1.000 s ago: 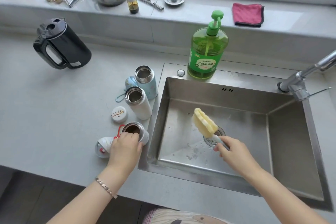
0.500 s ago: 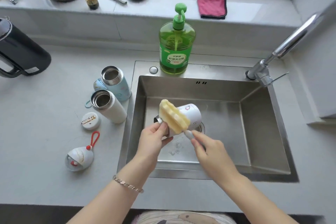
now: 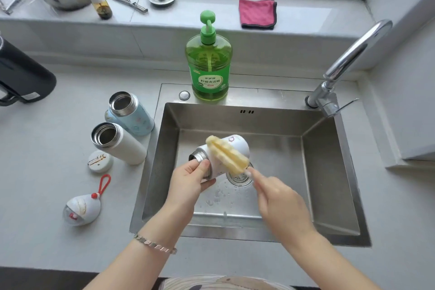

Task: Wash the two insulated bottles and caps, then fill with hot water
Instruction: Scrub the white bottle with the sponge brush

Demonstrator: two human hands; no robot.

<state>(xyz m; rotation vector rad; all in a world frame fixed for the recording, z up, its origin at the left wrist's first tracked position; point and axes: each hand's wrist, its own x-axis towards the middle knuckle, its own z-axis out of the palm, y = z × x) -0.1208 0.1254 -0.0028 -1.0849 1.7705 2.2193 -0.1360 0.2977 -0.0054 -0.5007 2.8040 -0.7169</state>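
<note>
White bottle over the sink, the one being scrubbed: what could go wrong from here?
1. The left hand grips the white bottle only near its steel neck, tilted over the sink. Droplets lie in the basin, so a wet grip might slip and the bottle drop.
2. The right hand holding the sponge brush is blurred, likely moving fast; suds could splash into the blue bottle and the other white bottle, both open beside the sink's edge.

The black kettle [image 3: 21, 77] is cut by the left edge; the right hand [image 3: 282, 207] is blurred.
</note>
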